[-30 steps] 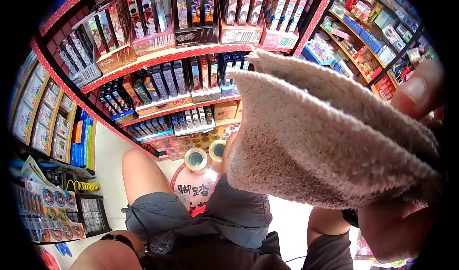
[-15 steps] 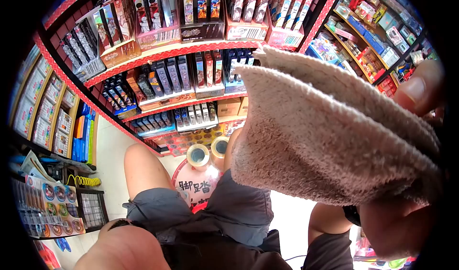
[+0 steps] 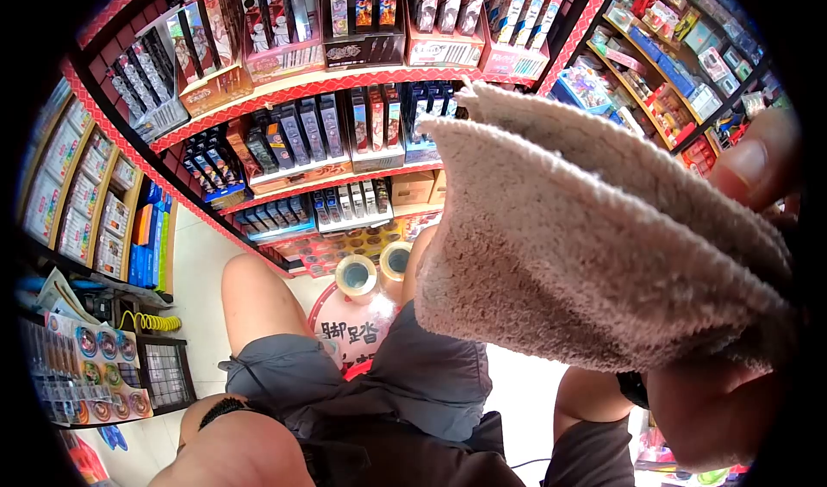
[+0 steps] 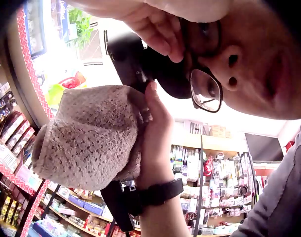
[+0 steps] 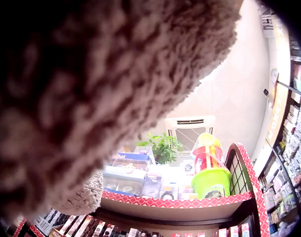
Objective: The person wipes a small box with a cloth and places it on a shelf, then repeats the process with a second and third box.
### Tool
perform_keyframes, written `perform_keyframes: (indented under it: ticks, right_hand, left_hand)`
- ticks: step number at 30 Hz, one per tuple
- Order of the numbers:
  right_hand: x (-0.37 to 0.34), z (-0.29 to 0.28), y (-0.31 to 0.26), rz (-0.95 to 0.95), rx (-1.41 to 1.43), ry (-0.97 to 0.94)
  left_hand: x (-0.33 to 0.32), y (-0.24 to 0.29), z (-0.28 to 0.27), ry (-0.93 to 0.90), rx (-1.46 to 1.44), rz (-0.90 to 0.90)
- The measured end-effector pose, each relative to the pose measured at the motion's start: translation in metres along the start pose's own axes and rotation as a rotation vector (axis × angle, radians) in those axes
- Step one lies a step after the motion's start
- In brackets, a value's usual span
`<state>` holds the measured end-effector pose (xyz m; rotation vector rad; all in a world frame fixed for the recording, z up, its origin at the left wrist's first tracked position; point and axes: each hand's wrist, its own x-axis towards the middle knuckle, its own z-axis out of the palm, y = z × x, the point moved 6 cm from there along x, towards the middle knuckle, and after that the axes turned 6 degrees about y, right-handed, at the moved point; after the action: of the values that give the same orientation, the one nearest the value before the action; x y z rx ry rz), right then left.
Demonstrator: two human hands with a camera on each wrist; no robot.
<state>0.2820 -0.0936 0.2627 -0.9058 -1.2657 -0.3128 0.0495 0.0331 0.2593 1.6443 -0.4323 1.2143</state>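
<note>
A folded brown-grey terry cloth (image 3: 551, 254) fills the right half of the head view, its layered edge close to the lens. My right hand (image 4: 159, 131) grips it along one side, with the thumb (image 3: 748, 164) at the upper right. In the left wrist view the cloth stands beside the black head-worn device (image 4: 128, 59). My left hand (image 4: 158, 24) is raised at the head with its fingers bent, fingertips close to the glasses (image 4: 207, 91); I cannot tell whether they hold anything. In the right wrist view, blurred cloth covers the upper left.
Shelves with red patterned edging (image 3: 284, 99) stand in front, lined with boxed goods. Two tape rolls (image 3: 356, 276) sit on a round lettered stool or mat (image 3: 345, 327) between the knees. A wire rack with carded goods (image 3: 99, 371) stands left; stocked shelves (image 3: 663, 65) are right.
My left arm has come further up and to the right at the bottom of the head view. The shelves have shifted slightly, while my right hand keeps the cloth in nearly the same place.
</note>
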Motion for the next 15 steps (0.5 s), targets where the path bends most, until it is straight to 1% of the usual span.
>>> perform_keyframes:
  ticks: [1, 3, 4, 6, 7, 9, 10, 12, 15]
  right_hand:
    - [0.0, 0.0, 0.0, 0.001, 0.0, 0.004]
    - [0.0, 0.0, -0.001, -0.003, -0.003, 0.005]
    - [-0.001, -0.001, 0.0, -0.002, -0.004, 0.006]
    - [0.001, -0.001, -0.002, -0.005, -0.014, 0.005]
    - [0.003, -0.002, -0.004, -0.012, -0.016, 0.011]
    - [0.003, -0.002, -0.005, -0.014, -0.013, 0.015]
    - [0.003, -0.003, -0.006, -0.018, -0.012, 0.024]
    - [0.004, -0.003, -0.008, -0.02, -0.013, 0.029]
    - [0.005, 0.0, -0.01, -0.021, -0.006, 0.039]
  left_hand:
    - [-0.004, -0.003, 0.005, 0.074, 0.024, 0.038]
    - [-0.002, -0.004, 0.006, 0.034, 0.024, 0.095]
    - [0.004, -0.004, -0.001, -0.08, 0.0, 0.113]
    - [0.005, -0.004, 0.0, -0.093, 0.034, 0.131]
    - [0.001, -0.003, 0.007, 0.004, 0.093, 0.131]
    - [0.002, 0.0, 0.005, 0.013, 0.186, 0.168]
    - [0.006, 0.003, -0.004, -0.073, 0.219, 0.207]
    - [0.011, 0.009, -0.008, -0.154, 0.263, 0.206]
    - [0.009, 0.01, -0.011, -0.108, 0.368, 0.107]
